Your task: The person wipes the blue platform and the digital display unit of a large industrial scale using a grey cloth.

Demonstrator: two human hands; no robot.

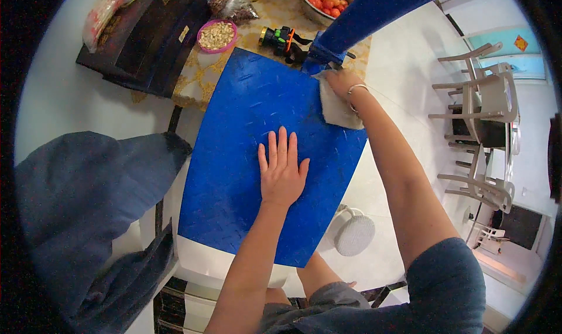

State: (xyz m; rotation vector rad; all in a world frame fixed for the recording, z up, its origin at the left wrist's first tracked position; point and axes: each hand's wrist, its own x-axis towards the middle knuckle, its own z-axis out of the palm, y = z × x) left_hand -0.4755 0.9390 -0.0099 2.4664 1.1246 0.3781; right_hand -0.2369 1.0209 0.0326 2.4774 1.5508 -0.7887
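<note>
A blue board or panel (246,158), worn with scuffs, lies before me. My left hand (283,171) rests palm down on its middle, fingers spread, holding nothing. At the board's upper right, my right hand (344,83) holds a whitish cloth (340,108) that hangs over the board's edge. A bracelet circles that wrist. Just above this hand stands a blue post (364,16) with a bracket at its foot. A black and green headlamp (277,39) with a strap lies left of the bracket.
On a yellow patterned tablecloth (193,73) stand a pink bowl of pale seeds (216,36) and a metal bowl of tomatoes (325,0). A dark cabinet (145,35) is at the upper left, dark cloth (96,180) at the left. A round grey stool (355,235) and several chairs (474,97) are at the right.
</note>
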